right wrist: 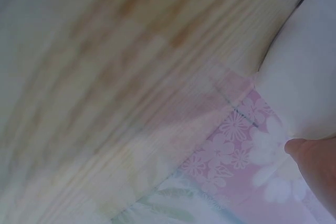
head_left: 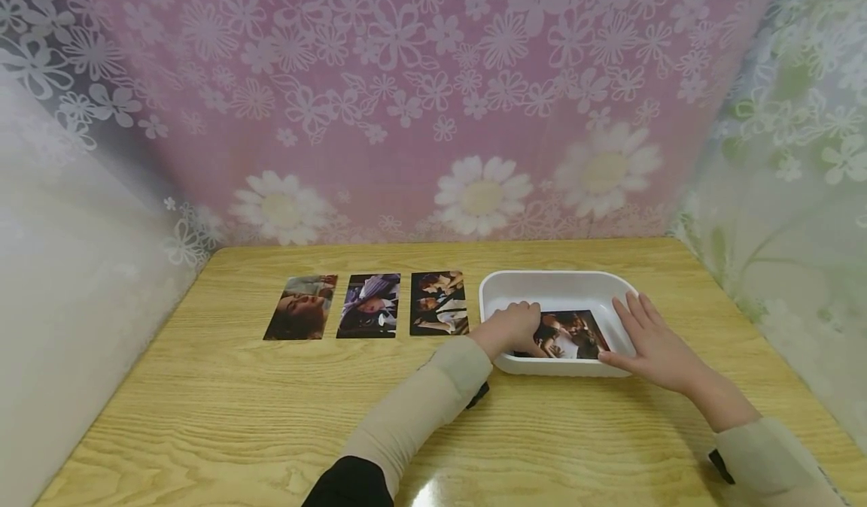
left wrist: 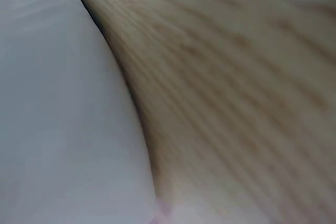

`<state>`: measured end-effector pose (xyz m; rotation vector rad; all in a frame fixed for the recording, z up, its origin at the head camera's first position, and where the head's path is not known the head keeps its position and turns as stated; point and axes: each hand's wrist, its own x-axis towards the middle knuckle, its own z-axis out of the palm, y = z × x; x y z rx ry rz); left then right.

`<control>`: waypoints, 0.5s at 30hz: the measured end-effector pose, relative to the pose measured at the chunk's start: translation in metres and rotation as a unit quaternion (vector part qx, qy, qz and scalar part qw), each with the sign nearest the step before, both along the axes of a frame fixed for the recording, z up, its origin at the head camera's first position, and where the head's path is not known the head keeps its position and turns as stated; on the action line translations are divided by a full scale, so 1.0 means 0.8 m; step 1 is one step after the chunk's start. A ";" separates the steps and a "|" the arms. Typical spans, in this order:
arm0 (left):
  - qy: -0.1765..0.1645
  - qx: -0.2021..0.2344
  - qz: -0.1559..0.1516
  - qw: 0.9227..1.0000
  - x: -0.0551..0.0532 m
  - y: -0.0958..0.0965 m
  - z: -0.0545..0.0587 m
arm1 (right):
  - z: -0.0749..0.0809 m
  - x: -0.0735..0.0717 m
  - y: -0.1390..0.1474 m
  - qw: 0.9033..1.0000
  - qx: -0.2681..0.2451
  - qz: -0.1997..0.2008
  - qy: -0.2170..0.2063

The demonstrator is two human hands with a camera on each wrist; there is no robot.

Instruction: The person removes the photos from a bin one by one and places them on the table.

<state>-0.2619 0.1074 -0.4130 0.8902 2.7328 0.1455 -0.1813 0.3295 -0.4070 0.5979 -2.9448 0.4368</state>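
A white plastic tray (head_left: 555,368) stands on the right part of the wooden table, with a dark photo card (head_left: 572,338) lying inside. My left hand (head_left: 518,328) reaches over the tray's left side and touches the card's left end; its fingertips are partly hidden, so I cannot tell whether it pinches the card. My right hand (head_left: 653,349) lies over the right rim, fingers spread and fairly straight, thumb near the card's lower right corner. In the left wrist view the tray wall (left wrist: 68,103) fills the left side. The right wrist view shows a fingertip (right wrist: 315,166) beside the tray wall.
Left of the tray, three photo cards lie in a row: one with a reclining face (head_left: 302,308), one with a striped hat (head_left: 369,306), and a dark one with figures (head_left: 439,303). A pink floral curtain (head_left: 379,116) hangs behind the table (head_left: 223,402).
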 end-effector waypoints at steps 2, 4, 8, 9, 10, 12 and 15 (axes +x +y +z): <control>0.001 -0.010 0.005 1.000 0.002 0.000 0.001 | -0.001 0.000 0.001 1.000 0.001 -0.002 -0.004; 0.003 -0.020 0.005 1.000 0.004 0.000 0.002 | -0.002 -0.001 0.001 1.000 0.002 -0.003 -0.006; 0.013 -0.027 0.000 1.000 0.006 0.000 0.002 | -0.003 -0.001 0.002 1.000 0.002 -0.002 -0.003; 0.014 -0.027 -0.001 1.000 0.006 0.000 0.003 | -0.004 -0.001 0.002 1.000 0.002 -0.001 0.000; 0.016 -0.027 -0.003 1.000 0.006 -0.001 0.003 | -0.004 -0.001 0.001 1.000 0.003 0.000 0.003; 0.019 -0.028 -0.005 0.999 0.006 -0.001 0.004 | -0.004 -0.001 0.001 1.000 0.003 0.002 0.009; 0.022 -0.028 -0.007 0.999 0.006 -0.002 0.005 | -0.004 -0.001 0.001 1.000 0.004 0.004 0.016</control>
